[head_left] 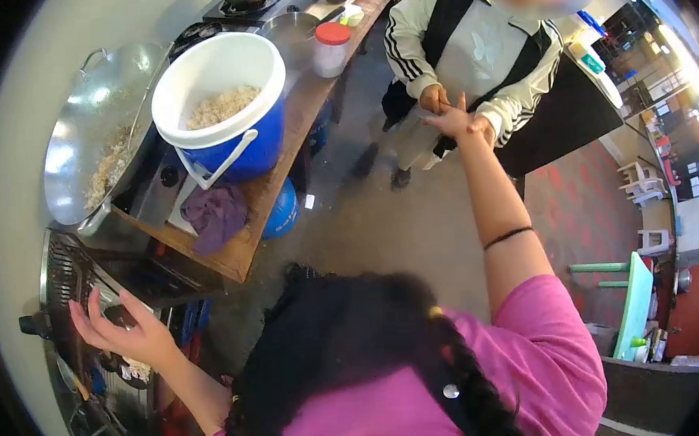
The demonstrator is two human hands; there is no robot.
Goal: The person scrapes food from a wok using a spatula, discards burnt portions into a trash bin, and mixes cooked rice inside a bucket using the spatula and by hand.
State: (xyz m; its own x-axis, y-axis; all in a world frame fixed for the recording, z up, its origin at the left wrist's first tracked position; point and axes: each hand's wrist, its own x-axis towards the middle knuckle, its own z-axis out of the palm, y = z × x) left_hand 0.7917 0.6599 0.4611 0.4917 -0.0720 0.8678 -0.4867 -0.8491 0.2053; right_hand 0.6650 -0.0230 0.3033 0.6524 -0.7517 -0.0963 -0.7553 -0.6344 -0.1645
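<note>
My left hand [126, 329] hangs in the air at the left, palm turned up and fingers spread, holding nothing. Near it are a dark slatted rack [73, 266] and the front of the wooden counter. My right arm stretches forward to a person [476, 55] in a cream and black striped jacket. That person's hands touch my right hand [451, 122] and wrist, one at the fingers and one at the wrist. My right fingers look extended, with nothing seen in them; part of the hand is covered.
A blue and white bucket [267, 135] of cooked rice stands on the wooden counter [292, 145], by a purple cloth [215, 215]. Left of it is a large wok [72, 132] with rice remnants. A red-lidded jar [331, 51], pan and stove sit farther back. A green table [633, 303] stands right.
</note>
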